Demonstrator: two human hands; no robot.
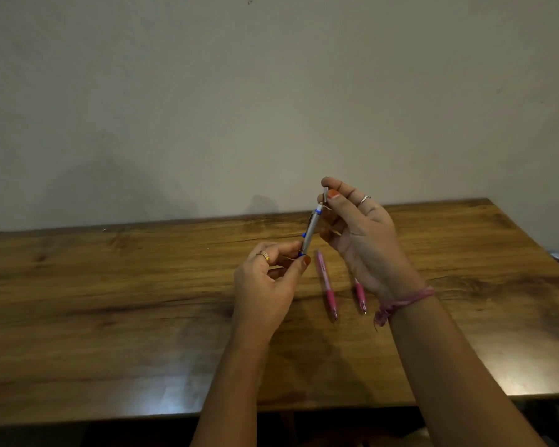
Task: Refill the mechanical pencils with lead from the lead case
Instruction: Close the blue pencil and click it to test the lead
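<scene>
I hold the silver pencil (309, 230) tilted above the tabletop (110, 285), my left hand (265, 285) pinching its lower end; my right hand (359, 233) pinches the small cap (325, 194) just above the open top. Risk: the cap could slip from the fingers (333, 193) and roll off. Two pink pencils (326, 285) lie beneath. No lead case is visible, so I cannot tell its contents.

Prob. home or study room, plain wooden table (110, 301) vs bare painted wall (207, 91), pink pencils (326, 283)
</scene>
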